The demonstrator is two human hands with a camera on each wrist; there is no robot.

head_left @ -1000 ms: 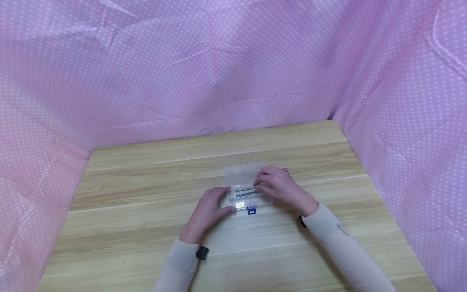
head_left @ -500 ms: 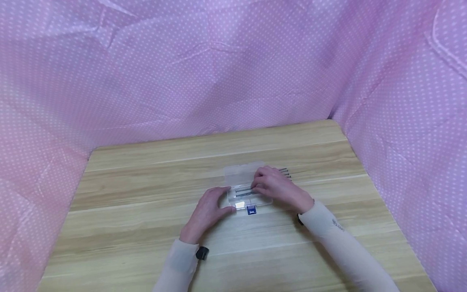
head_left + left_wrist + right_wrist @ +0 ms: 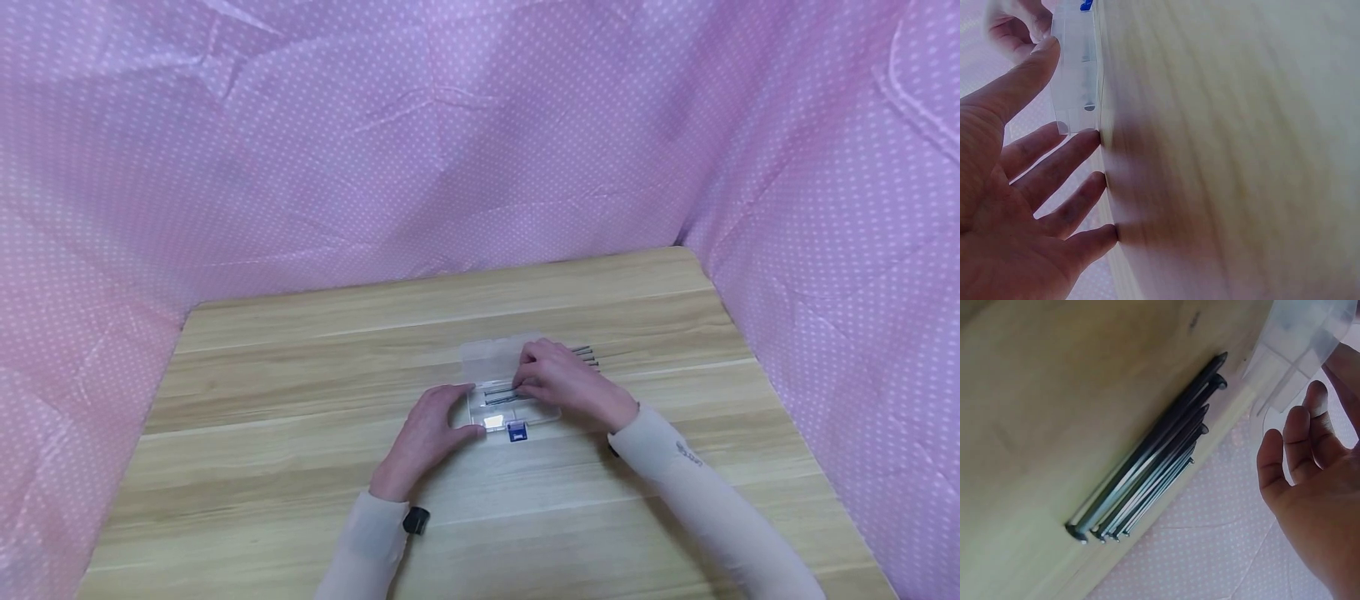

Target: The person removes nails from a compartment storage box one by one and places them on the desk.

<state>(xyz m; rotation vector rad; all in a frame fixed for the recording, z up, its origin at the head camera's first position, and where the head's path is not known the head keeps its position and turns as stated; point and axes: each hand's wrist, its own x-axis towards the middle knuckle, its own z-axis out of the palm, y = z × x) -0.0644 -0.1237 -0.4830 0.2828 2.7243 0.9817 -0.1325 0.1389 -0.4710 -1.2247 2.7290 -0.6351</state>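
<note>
A clear plastic compartment box (image 3: 542, 413) lies on the table with its lid (image 3: 487, 360) folded back. My left hand (image 3: 426, 429) holds the box's left end, thumb at the front corner and index finger at the back; other fingertips rest on the tabletop in the left wrist view. Steel nails (image 3: 501, 400) lie lengthwise in the box. Over the middle of the box my right hand (image 3: 562, 379) has thumb and index finger pinched at the right end of a nail, their tips partly hidden. More nails (image 3: 1147, 450) lie in a row on the table beyond that hand.
A blue clasp (image 3: 517, 431) sits on the box's front edge. The wooden table (image 3: 315, 358) ends at the back against a pink dotted cloth (image 3: 420, 167), which also hangs at both sides. Black bands (image 3: 416, 521) show at the wrists.
My right hand has shifted slightly left over the box, uncovering more of the nails on the table behind it. The left hand and the box have stayed put.
</note>
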